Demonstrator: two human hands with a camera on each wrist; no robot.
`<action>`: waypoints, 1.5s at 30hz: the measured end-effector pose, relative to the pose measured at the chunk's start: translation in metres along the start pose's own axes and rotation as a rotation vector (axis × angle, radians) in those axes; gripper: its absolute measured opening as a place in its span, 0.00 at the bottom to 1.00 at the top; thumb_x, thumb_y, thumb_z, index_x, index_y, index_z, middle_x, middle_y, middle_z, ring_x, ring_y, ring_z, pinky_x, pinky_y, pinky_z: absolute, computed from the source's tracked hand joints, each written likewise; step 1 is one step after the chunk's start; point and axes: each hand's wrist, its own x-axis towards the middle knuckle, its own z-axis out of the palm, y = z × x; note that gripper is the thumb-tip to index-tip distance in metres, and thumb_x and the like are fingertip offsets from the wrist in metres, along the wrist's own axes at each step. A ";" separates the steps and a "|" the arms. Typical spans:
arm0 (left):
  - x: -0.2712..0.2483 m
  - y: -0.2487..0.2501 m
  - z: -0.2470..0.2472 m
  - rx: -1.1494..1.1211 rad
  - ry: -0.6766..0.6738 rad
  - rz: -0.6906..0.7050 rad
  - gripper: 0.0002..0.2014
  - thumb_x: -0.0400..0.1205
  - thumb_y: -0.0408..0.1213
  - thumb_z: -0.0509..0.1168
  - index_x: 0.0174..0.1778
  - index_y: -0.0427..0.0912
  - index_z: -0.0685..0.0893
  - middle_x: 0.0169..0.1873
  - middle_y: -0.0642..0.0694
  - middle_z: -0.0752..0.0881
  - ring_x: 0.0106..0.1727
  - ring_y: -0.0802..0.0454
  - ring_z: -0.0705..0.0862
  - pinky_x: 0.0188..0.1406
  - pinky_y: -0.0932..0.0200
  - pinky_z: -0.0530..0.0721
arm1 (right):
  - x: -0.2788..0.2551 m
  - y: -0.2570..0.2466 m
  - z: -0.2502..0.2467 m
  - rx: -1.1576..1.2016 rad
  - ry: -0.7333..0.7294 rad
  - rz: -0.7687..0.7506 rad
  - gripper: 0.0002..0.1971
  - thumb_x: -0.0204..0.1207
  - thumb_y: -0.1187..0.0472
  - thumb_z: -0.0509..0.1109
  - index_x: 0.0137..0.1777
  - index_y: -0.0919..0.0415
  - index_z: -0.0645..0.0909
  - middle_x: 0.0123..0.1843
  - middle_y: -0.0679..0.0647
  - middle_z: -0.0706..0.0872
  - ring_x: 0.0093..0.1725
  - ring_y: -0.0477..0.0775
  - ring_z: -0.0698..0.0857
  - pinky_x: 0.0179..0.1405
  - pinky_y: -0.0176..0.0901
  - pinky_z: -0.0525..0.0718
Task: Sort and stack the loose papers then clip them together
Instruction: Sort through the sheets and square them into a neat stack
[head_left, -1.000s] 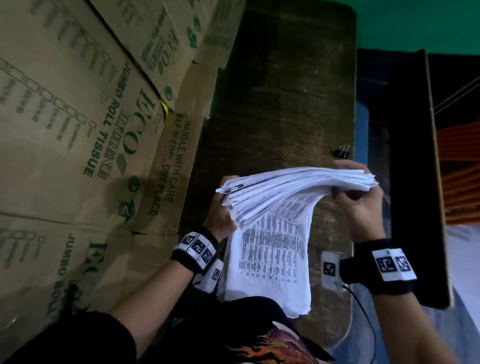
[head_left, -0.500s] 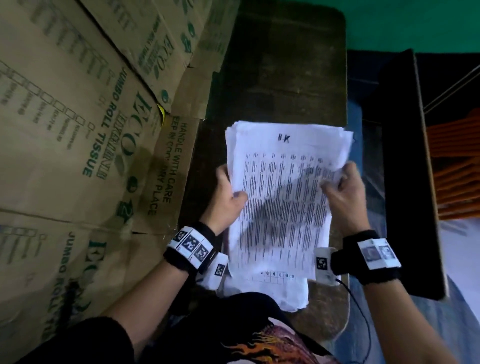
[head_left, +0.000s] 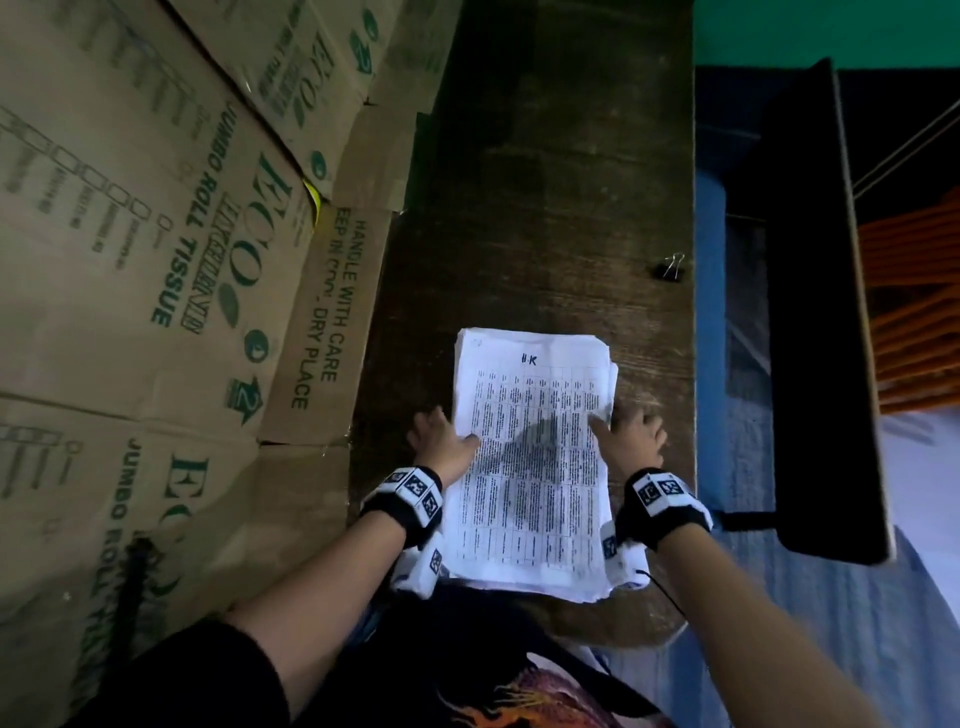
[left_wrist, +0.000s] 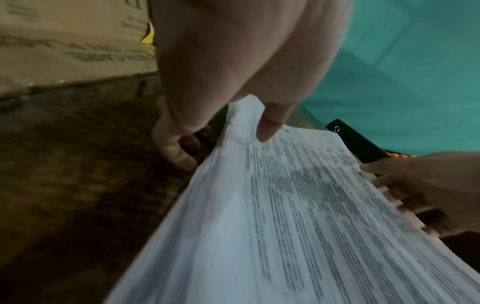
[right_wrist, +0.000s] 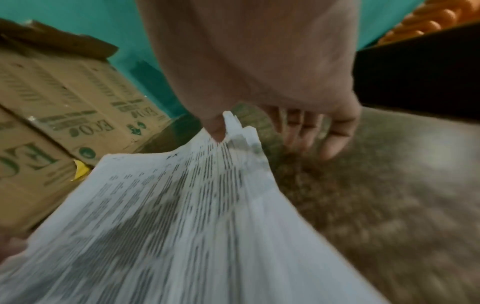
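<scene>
A thick stack of printed papers (head_left: 530, 467) lies flat on the dark wooden table (head_left: 545, 182), close to its near end. My left hand (head_left: 451, 432) is at the stack's left edge: its thumb (left_wrist: 270, 127) presses on the top sheet, and its fingers (left_wrist: 176, 150) curl against the raised edge. My right hand (head_left: 626, 431) is at the right edge, with its thumb (right_wrist: 215, 129) on the paper (right_wrist: 168, 226) and its straight fingers (right_wrist: 332, 142) spread on the table. A black binder clip (head_left: 672, 267) lies by the table's right edge, beyond the stack.
Stacked cardboard boxes (head_left: 171, 249) printed "ECO JUMBO ROLL TISSUE" line the table's left side. A dark, narrow piece of furniture (head_left: 821, 312) stands to the right across a gap. The wall (head_left: 831, 26) behind is teal. Orange items (head_left: 919, 312) lie at the far right.
The stack was held up in the air with sheets fanned out one second ago. It has since come down and now lies flat on the table between both hands.
</scene>
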 end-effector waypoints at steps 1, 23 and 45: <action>-0.003 -0.001 0.006 0.017 -0.002 -0.029 0.37 0.81 0.46 0.62 0.81 0.39 0.51 0.79 0.37 0.52 0.79 0.32 0.53 0.78 0.39 0.57 | -0.006 0.003 0.008 0.028 -0.006 0.034 0.40 0.80 0.41 0.61 0.82 0.63 0.51 0.84 0.66 0.50 0.82 0.68 0.50 0.76 0.71 0.57; -0.024 0.001 -0.031 -0.468 0.053 0.304 0.18 0.75 0.29 0.73 0.61 0.38 0.81 0.56 0.40 0.88 0.56 0.45 0.87 0.61 0.51 0.84 | -0.069 -0.023 -0.036 0.618 -0.053 -0.421 0.11 0.73 0.72 0.73 0.55 0.63 0.84 0.48 0.57 0.90 0.43 0.48 0.89 0.50 0.48 0.88; -0.065 0.055 -0.117 -0.409 0.205 0.977 0.13 0.64 0.35 0.66 0.42 0.34 0.78 0.35 0.54 0.79 0.41 0.72 0.82 0.39 0.82 0.72 | -0.090 -0.056 -0.103 0.784 0.005 -1.004 0.32 0.57 0.77 0.70 0.65 0.62 0.76 0.58 0.38 0.85 0.59 0.41 0.84 0.58 0.33 0.79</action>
